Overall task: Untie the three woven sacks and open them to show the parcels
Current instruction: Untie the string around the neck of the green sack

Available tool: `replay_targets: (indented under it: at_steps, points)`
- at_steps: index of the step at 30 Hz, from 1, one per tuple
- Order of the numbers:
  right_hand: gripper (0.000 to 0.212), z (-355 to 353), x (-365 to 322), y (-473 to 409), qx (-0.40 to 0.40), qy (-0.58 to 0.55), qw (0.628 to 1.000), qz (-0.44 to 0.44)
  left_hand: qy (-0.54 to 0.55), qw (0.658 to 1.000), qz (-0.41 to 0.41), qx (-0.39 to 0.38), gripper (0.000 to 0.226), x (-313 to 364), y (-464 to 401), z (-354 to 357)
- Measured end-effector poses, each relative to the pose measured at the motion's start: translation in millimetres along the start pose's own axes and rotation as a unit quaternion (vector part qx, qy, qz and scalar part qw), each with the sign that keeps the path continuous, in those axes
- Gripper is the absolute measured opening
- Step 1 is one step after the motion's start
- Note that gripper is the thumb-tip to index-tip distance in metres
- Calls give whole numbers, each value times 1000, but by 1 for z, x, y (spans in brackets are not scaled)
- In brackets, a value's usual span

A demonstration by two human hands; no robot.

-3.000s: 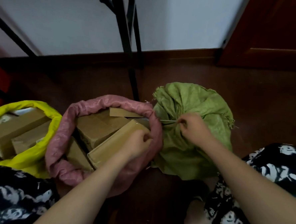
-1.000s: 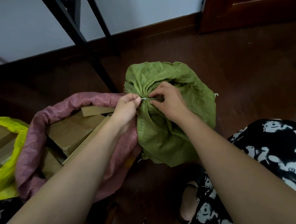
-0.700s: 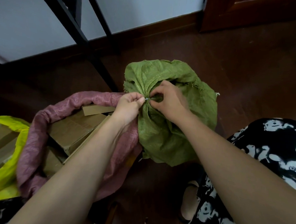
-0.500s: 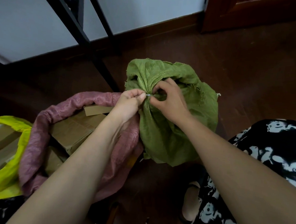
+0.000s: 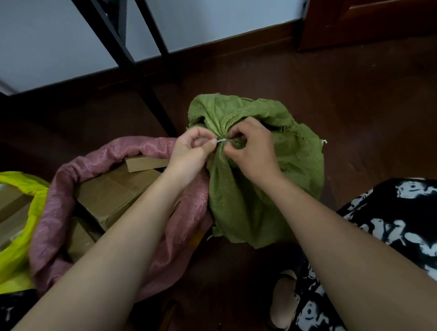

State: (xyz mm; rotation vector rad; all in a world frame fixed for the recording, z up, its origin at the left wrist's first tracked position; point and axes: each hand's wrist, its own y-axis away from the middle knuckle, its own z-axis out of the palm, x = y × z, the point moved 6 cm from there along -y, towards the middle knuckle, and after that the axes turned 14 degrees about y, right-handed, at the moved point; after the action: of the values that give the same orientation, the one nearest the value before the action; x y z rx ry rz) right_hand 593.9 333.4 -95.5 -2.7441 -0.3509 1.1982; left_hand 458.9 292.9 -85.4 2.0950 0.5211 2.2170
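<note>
Green woven cloth is bunched tight at the neck of the green sack [image 5: 256,193], which stands on the dark floor [image 5: 369,110] directly under both hands and is the only one of the three not yet opened. The left hand [image 5: 190,153] is curled closed, thumb and forefinger pinching the free end of a thin pale tie [image 5: 221,140] that runs straight across to the gathered neck. The right hand [image 5: 251,152] sits just beside it, fingers bent in and pressed on the knot at the gather; whether they grip the tie itself or only the cloth cannot be told.

Beneath the left forearm lies the pink sack [image 5: 56,206], its mouth rolled down around brown cardboard parcels [image 5: 113,192]. Farther out on that side, the yellow sack [image 5: 15,255] is open too.

So the step in hand looks like loosening the last tie. Next likely comes a steady pull on the free end while the right hand braces the neck, then spreading the mouth.
</note>
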Motion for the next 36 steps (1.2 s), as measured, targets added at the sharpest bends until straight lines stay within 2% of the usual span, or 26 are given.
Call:
replay_targets:
  at_steps: [3,5,12,19,23,27,32,36]
  points:
    - [8,0,-2,-2,-5,19,1000,-7,-110,987,115,-28,11,13,3,4]
    - [8,0,-3,-2,-7,29,999,-15,-150,976,154,-37,13,15,3,7]
    - [7,-3,-6,-4,-13,55,998,-28,-233,953,191,34,8,14,-3,6]
    - [14,-4,-7,-2,-12,41,999,-23,-198,955,219,24,20,16,2,8]
    - [17,-5,-7,-2,-9,17,1000,-11,-170,964,203,20,25,16,2,11]
    - [26,-6,-6,0,-27,-6,1000,14,-121,985,122,21,28,12,-1,12]
    - [15,-8,-9,-3,-24,28,999,-9,-55,997,46,34,29,5,-7,6]
    - [14,-11,-12,-4,-39,41,998,-21,-18,999,22,43,27,-1,-9,2]
